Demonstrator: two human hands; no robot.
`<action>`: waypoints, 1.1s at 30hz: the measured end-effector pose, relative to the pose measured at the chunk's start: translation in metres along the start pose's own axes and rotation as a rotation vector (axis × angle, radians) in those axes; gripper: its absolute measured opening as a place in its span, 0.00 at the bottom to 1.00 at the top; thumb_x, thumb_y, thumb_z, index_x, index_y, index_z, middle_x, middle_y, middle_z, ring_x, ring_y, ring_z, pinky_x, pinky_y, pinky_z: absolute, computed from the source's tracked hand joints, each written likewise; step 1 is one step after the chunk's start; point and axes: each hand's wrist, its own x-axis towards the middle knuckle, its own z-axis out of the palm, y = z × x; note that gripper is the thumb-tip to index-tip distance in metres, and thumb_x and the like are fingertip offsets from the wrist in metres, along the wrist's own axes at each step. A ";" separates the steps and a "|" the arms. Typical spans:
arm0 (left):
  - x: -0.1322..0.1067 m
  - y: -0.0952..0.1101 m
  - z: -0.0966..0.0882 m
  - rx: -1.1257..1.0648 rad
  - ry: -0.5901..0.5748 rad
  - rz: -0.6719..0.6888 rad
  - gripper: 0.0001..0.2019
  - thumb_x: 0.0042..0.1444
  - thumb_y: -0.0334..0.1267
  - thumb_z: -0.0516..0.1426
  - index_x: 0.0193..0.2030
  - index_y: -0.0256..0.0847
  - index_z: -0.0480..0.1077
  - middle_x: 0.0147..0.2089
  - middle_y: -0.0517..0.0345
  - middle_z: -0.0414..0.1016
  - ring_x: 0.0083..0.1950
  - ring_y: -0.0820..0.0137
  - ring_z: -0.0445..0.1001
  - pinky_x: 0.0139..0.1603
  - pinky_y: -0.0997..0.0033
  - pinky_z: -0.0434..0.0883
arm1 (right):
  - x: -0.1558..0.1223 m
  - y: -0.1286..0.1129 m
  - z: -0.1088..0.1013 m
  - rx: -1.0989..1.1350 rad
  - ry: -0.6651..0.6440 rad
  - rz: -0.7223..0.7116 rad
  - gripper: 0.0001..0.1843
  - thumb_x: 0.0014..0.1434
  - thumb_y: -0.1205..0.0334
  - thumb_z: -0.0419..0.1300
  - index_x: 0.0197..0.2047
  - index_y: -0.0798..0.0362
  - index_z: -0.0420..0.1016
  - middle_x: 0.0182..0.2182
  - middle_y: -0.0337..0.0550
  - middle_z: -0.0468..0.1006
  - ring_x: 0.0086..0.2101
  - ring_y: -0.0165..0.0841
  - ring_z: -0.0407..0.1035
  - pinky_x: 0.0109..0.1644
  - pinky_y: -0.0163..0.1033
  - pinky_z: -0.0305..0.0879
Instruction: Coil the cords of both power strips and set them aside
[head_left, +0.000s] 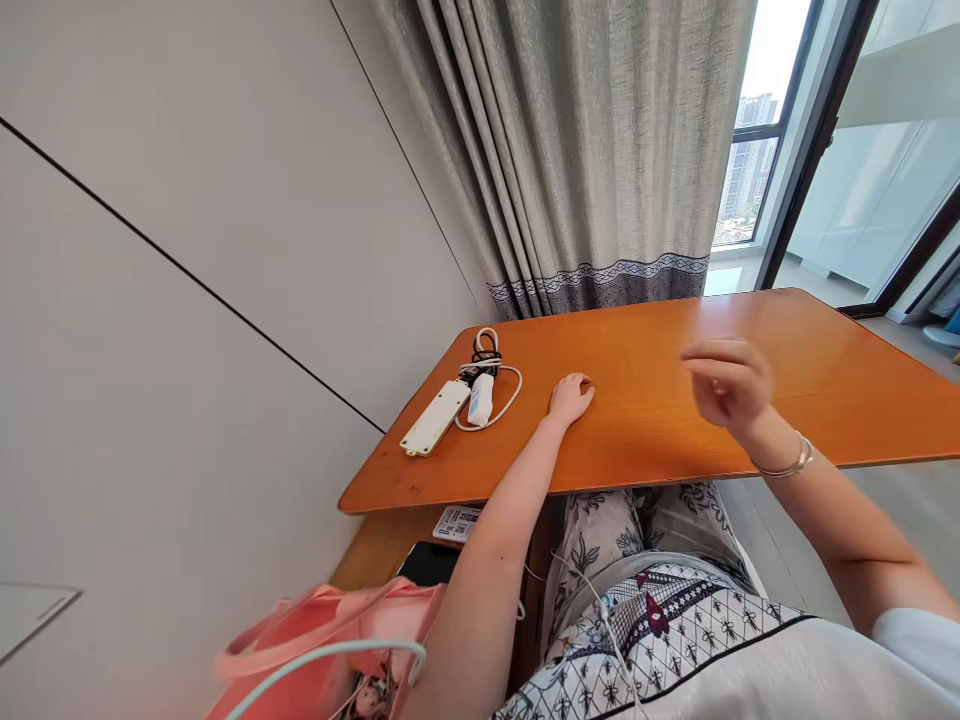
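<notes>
My left hand [571, 398] rests on the orange-brown wooden table [637, 440], its fingers loosely curved with a small gap by the thumb and nothing visible in it. Left of it lies a white power strip [436, 418] with a coiled white cable [513, 398]. Beside the strip is a small white block-shaped thing [481, 400], and a black cable [484, 352] bunches behind. Above the table's right part, my right hand [727, 385] is raised and slightly blurred, its fingers curled in with no object showing. A silver bracelet [787, 462] circles that wrist.
A pink bag [315, 640] with handles stands at lower left, near a black phone-like slab [429, 564] and a white labelled item [456, 523] below the tabletop. A wall [225, 200] borders the left side. Grey curtains [600, 150] hang behind the table; a glass door frame [817, 150] stands right.
</notes>
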 end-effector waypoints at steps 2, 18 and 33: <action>0.000 -0.006 -0.007 0.000 0.009 0.014 0.12 0.60 0.35 0.57 0.50 0.40 0.74 0.55 0.50 0.77 0.57 0.64 0.75 0.62 0.65 0.69 | -0.019 0.021 0.017 -0.070 -0.142 -0.028 0.11 0.66 0.65 0.54 0.45 0.45 0.77 0.39 0.46 0.81 0.38 0.34 0.76 0.41 0.41 0.76; 0.006 -0.108 -0.124 0.410 0.203 -0.202 0.22 0.59 0.34 0.53 0.61 0.37 0.67 0.68 0.38 0.61 0.68 0.47 0.63 0.67 0.47 0.62 | -0.080 0.070 0.043 -0.056 -0.715 0.485 0.16 0.60 0.71 0.52 0.47 0.52 0.76 0.47 0.49 0.77 0.39 0.35 0.73 0.44 0.39 0.70; 0.025 -0.125 -0.131 0.447 0.084 -0.314 0.31 0.57 0.27 0.51 0.69 0.35 0.58 0.61 0.34 0.67 0.60 0.47 0.71 0.59 0.49 0.68 | -0.085 0.072 0.047 -0.060 -0.891 0.481 0.14 0.62 0.69 0.54 0.48 0.51 0.77 0.46 0.48 0.78 0.41 0.35 0.74 0.47 0.38 0.69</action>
